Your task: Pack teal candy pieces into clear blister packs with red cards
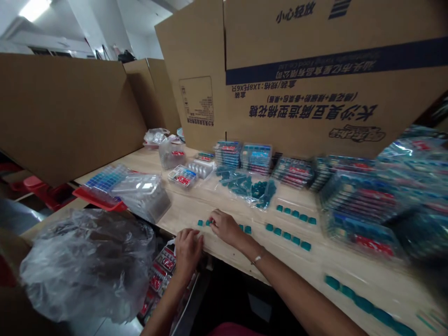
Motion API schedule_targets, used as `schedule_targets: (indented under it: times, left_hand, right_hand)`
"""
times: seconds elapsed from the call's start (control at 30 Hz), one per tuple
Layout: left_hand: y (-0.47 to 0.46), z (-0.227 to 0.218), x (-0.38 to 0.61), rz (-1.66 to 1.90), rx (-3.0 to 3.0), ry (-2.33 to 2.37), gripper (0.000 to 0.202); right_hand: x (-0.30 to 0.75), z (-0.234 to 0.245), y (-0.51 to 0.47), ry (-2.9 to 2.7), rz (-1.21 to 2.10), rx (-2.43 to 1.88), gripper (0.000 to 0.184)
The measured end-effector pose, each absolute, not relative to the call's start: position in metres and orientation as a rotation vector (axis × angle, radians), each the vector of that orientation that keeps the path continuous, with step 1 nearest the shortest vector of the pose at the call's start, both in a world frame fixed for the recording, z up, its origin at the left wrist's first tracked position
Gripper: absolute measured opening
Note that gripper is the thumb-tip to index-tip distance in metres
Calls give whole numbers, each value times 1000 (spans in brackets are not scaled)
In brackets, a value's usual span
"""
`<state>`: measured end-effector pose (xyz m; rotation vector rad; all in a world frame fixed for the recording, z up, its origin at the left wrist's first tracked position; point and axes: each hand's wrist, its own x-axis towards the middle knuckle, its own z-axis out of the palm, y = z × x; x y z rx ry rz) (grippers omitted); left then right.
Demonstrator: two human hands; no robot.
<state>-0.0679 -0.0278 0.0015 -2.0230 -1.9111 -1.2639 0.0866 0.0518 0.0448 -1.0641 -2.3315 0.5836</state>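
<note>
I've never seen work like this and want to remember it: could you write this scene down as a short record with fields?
Setting: wooden bench backed by large cardboard boxes
Right hand: fingers at small teal pieces on the bench
Left hand: at the bench edge, beside the right hand; any grip hidden
Nearby: row of teal pieces; clear bag of teal pieces; stacked plastic packs
Foreground: crumpled clear plastic bag
</note>
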Motion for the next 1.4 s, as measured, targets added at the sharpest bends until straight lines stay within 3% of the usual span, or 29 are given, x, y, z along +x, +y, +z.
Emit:
schedule_targets:
  times: [0.17, 0.4, 0.5, 0.63, 0.8, 0.9, 1.1, 1.4]
  left_hand:
    - [-23, -13, -79, -1217, -2073, -1882, 17]
    - [6, 21, -95, -951, -2143, -2266, 12]
    - [25, 25, -99, -847, -2268, -2328, 14]
    - [43, 23, -96, -333, -2434, -2284, 21]
    - [44, 36, -85, -50, -2396, -2232, 22]
    - [32, 44, -78, -212, -2341, -2171, 20]
    - [-13, 36, -49, -943, -2498, -2017, 15]
    - [-41, 33, -65, -1193, -2338, -2231, 21]
  right_hand:
    - [67, 34, 70, -2507, 530, -983, 13]
    - [113, 50, 50, -2382, 503, -992, 15]
    - [186, 61, 28, -2086, 514, -1276, 13]
    - [269, 65, -29, -1938, 544, -1805, 12]
    - [276, 42, -70, -2114, 492, -2094, 12]
    - [268, 31, -67, -2142, 496, -2041, 17]
    - [222, 25, -37, -2163, 767, -1514, 9]
    - [88, 39, 2, -2444, 641, -1320, 20]
